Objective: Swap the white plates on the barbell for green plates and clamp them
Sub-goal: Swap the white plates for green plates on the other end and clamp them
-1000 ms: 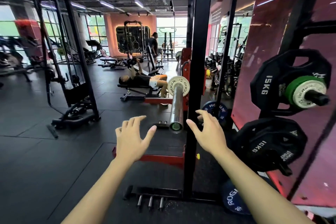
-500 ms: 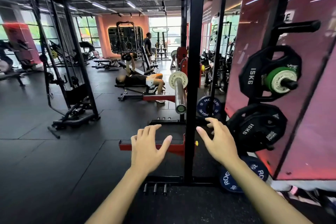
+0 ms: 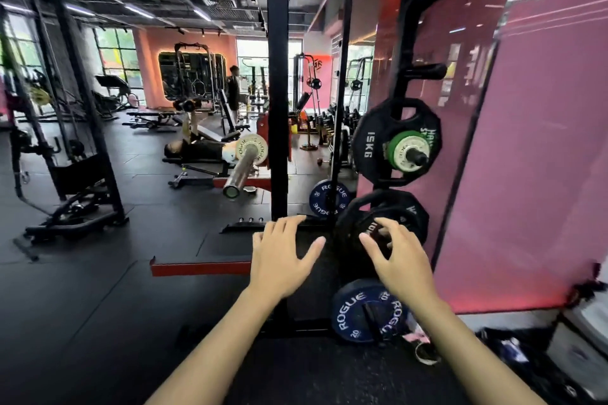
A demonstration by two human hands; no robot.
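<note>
A white plate (image 3: 251, 149) sat on the barbell (image 3: 239, 171). The green plate (image 3: 408, 151) hung racked. Left hand (image 3: 279, 256) and right hand (image 3: 399, 253) hovered spread, holding nothing.

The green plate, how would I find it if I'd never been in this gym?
Look at the black storage post standing in front of the pink wall on the right. On its middle peg hangs a big black plate marked 15KG, and the green plate sits in front of it on the same peg. It is the only green one there, small, with a white centre; the plates below are black and blue.
</note>
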